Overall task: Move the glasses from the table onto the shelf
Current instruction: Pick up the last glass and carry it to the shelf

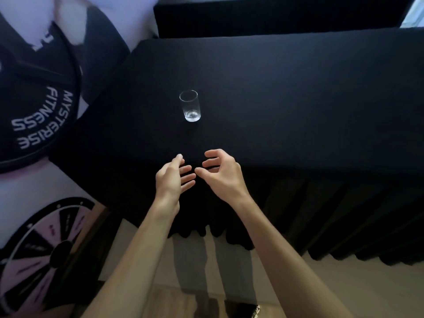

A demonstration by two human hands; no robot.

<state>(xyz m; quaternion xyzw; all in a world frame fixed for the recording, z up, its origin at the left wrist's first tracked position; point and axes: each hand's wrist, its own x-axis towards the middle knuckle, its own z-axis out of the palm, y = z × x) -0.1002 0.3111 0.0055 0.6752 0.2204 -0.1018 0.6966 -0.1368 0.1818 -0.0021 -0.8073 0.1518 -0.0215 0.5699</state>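
One clear drinking glass (190, 106) stands upright and empty on the table (298, 99), which is draped in black cloth. My left hand (173, 177) and my right hand (221, 174) hover side by side over the table's near edge, a short way in front of the glass. Both hands hold nothing; their fingers are spread and slightly curled. Neither hand touches the glass. No shelf with glasses on it can be made out.
A black raised surface (275, 14) runs along the far side of the table. A printed banner (39, 120) and a prize wheel (46, 246) stand at the left. The black cloth hangs down to a light wooden floor (332, 285).
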